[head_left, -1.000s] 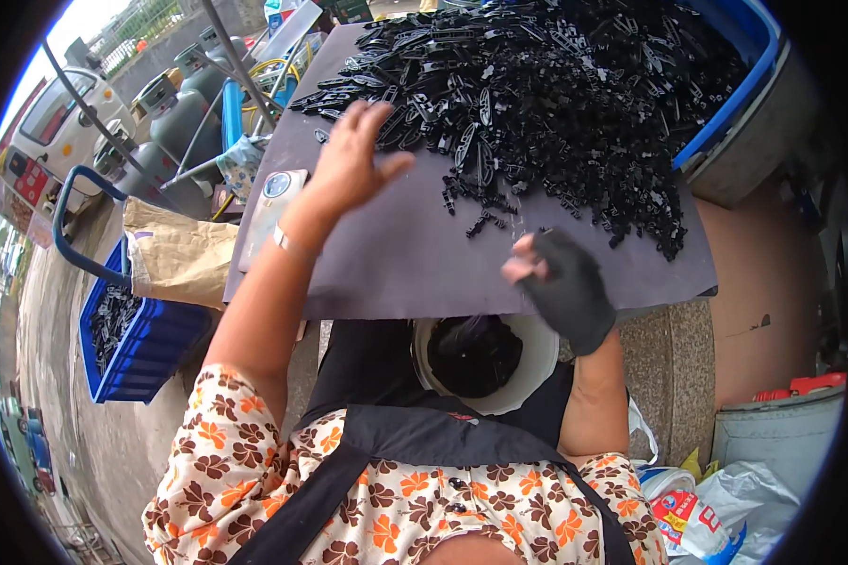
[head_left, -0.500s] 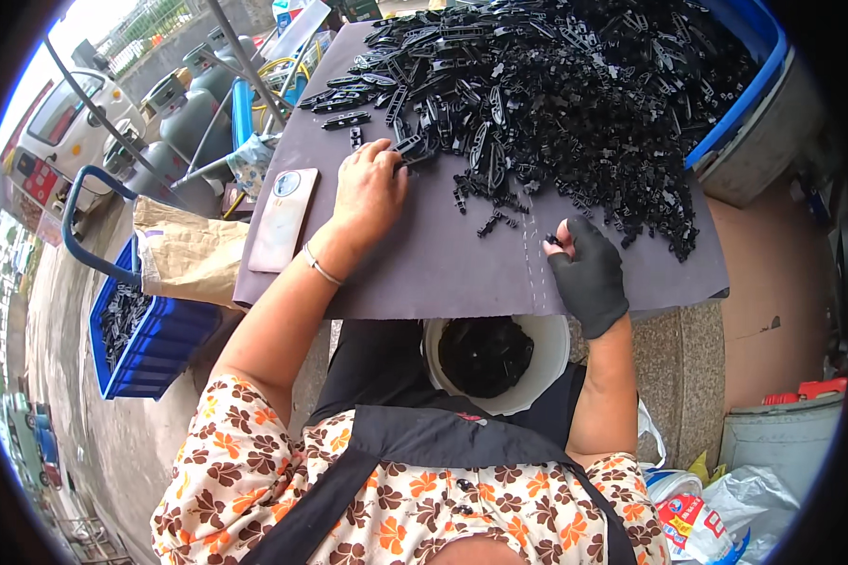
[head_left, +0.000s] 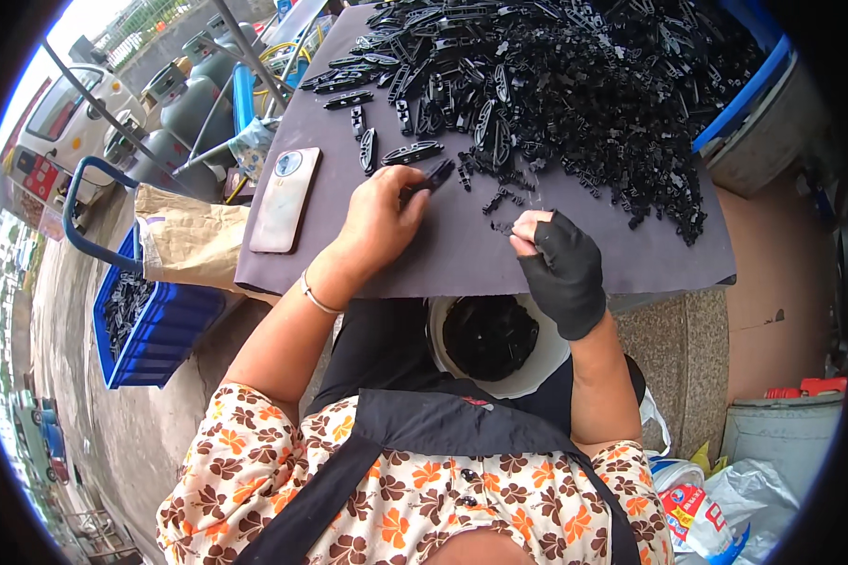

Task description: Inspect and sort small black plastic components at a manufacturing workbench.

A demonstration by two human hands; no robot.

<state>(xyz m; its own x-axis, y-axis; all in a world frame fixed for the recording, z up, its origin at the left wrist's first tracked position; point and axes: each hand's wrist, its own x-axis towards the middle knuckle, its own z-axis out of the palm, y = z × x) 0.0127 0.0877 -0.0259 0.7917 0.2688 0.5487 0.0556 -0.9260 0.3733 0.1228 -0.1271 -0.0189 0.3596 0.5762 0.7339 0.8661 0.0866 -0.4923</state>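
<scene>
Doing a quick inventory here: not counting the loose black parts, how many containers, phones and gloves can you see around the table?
Phone: 1
Black glove, on the right hand: 1
White bucket: 1
Blue crate: 1
Grey bucket: 1
Total: 5

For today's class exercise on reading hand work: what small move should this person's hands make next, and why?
Probably bring the left hand across to the gloved right hand. The left fingers pinch a black plastic piece at the pile's near edge, the right hand waits beside small loose bits on the dark board, and a white bucket holding black pieces sits below.
</scene>
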